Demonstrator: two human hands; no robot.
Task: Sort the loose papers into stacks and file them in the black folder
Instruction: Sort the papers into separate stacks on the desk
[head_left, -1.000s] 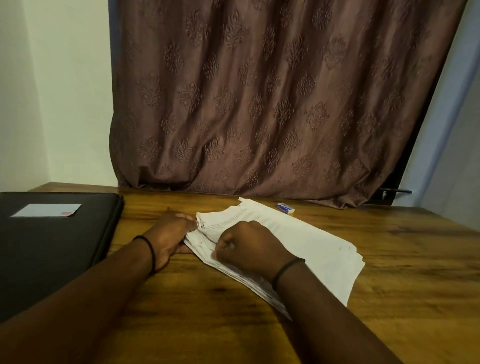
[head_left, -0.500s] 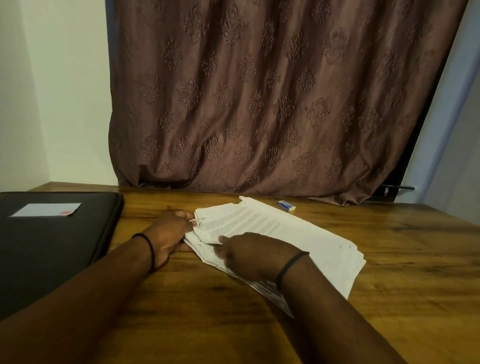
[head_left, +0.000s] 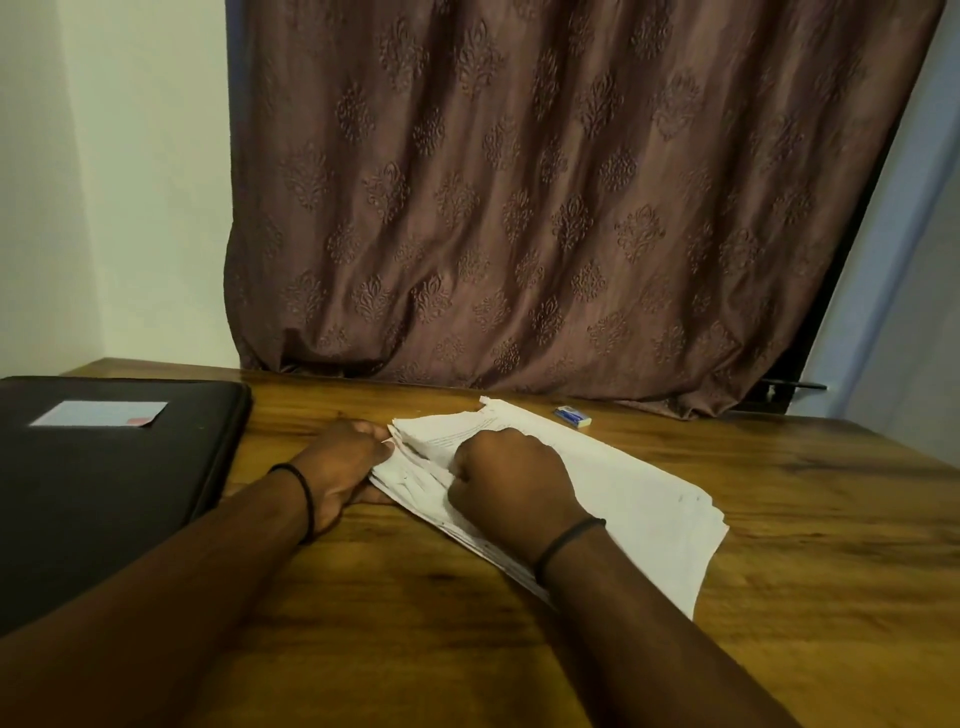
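Papers: white printed sheets, ragged stack fanned at L end, laid on desk right of black folder. L end is gripped by left hand; top sheets pinched by right hand.

Dim, warm indoor light is covering the whole scene. The papers are reading brightest; the black folder is losing detail in shadow. The surface is carrying a faint sheen and soft shadows beside the papers. Wide-angle distortion is bending the curtain and wall edges. Fine print is blurring.
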